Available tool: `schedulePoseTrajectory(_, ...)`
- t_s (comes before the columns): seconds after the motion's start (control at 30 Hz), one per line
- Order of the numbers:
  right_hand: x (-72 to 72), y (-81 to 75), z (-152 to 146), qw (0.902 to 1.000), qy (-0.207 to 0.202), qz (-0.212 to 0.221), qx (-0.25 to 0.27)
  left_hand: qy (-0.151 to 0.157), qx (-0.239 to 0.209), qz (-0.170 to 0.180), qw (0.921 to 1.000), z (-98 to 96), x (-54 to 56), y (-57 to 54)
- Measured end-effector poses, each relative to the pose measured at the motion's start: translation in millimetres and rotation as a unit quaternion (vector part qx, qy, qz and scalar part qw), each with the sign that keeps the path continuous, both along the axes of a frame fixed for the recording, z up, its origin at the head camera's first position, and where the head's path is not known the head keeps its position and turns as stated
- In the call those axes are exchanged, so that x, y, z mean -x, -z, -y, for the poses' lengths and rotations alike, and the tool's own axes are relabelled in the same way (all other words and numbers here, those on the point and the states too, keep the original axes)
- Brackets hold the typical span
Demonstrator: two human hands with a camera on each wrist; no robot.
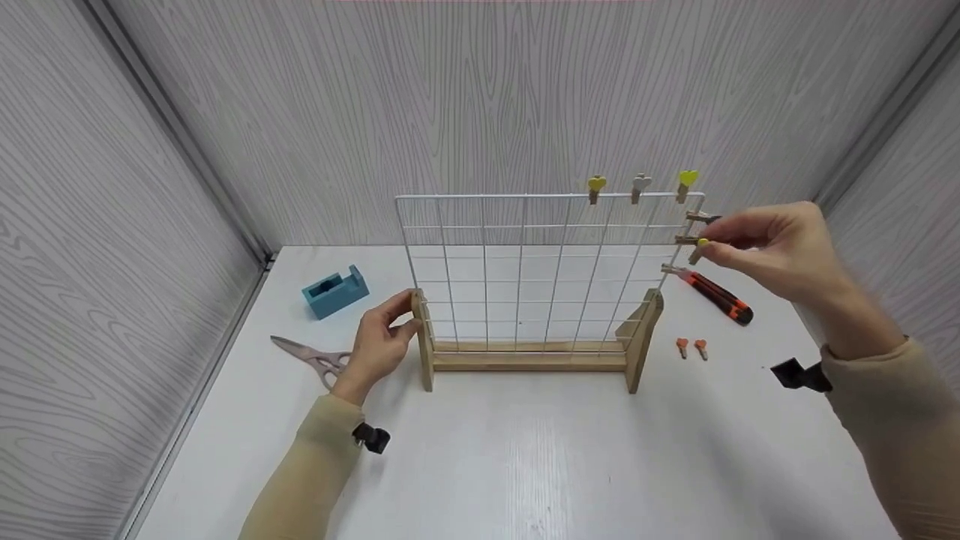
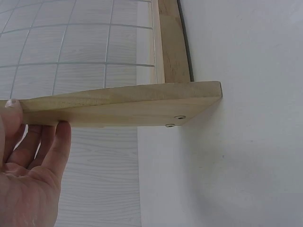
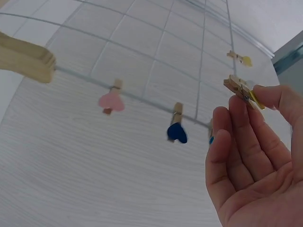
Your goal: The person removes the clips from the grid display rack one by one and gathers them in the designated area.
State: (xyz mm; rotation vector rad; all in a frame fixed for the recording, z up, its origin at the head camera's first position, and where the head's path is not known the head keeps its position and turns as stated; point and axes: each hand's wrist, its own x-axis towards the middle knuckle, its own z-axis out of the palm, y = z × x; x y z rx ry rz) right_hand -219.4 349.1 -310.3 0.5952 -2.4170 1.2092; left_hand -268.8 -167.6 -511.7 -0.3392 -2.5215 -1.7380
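Observation:
A white wire grid (image 1: 484, 281) stands upright in a wooden stand (image 1: 529, 366). My left hand (image 1: 382, 341) grips the top of the stand's left side piece (image 2: 123, 106), thumb on one side, fingers on the other. Between thumb and fingers, my right hand (image 1: 780, 244) pinches a small wooden clothespin (image 3: 240, 91) with a yellow heart, beside the grid's upper right edge. Along the top wire sit a gold heart clothespin (image 1: 596, 187), a grey one (image 1: 639, 187) and a bright yellow one (image 1: 686, 184). Pink (image 3: 111, 100) and blue (image 3: 177, 127) heart clothespins clip the right-hand wire; another blue-hearted one is partly hidden by my fingers.
Two orange heart clothespins (image 1: 691, 348) lie on the white table (image 1: 487, 450), right of the stand. Behind them is a red and black utility knife (image 1: 716, 295). To the left are a teal tape dispenser (image 1: 335, 292) and scissors (image 1: 307, 354), partly behind my left hand. Panels enclose the table.

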Motion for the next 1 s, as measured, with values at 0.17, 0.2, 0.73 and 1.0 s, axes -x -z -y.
schedulePoseTrajectory(0.17, 1.3, 28.9, -37, 0.9984, 0.021, 0.052, -0.005, 0.002, 0.001, -0.004, 1.0000, -0.7, -0.1, -1.2)
schedulePoseTrajectory(0.2, 2.6, 35.9, -44, 0.9976, 0.026, 0.063, -0.005, 0.004, 0.000, -0.007, 1.0000, -0.7, 0.2, -1.2)
schedulePoseTrajectory(0.73, 22.9, 155.5, -137, 0.9455, 0.080, 0.316, 0.004, 0.003, -0.006, -0.016, 0.9998, 0.6, 0.4, -1.3)
schedulePoseTrajectory(1.0, 22.8, 192.0, -150, 0.9181, 0.097, 0.384, -0.004, -0.003, 0.001, -0.016, 0.9999, 0.4, 0.4, 0.1)
